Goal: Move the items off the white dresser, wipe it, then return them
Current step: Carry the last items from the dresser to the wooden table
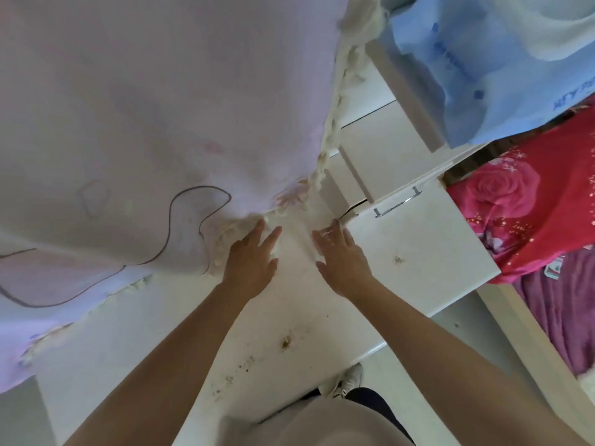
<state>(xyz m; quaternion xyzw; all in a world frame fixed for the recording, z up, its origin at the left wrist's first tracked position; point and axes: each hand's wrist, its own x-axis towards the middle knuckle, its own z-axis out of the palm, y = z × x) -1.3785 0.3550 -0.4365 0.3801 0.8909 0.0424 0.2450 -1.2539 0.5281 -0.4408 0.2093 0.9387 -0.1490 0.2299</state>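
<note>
Glossy dresser point(418, 252), metal handle point(397, 202), cloth cover point(145, 107).

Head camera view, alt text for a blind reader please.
A person's left hand touches the frilly edge of a pale pink cloth on a stained white dresser; the right hand is open beside it, fingers straight.

Pink cloth point(145, 107) (dark wavy outlines, cream fringe), white dresser point(418, 268) speckled brown, blue bag point(483, 91), red rose-print bedding point(531, 194)
</note>
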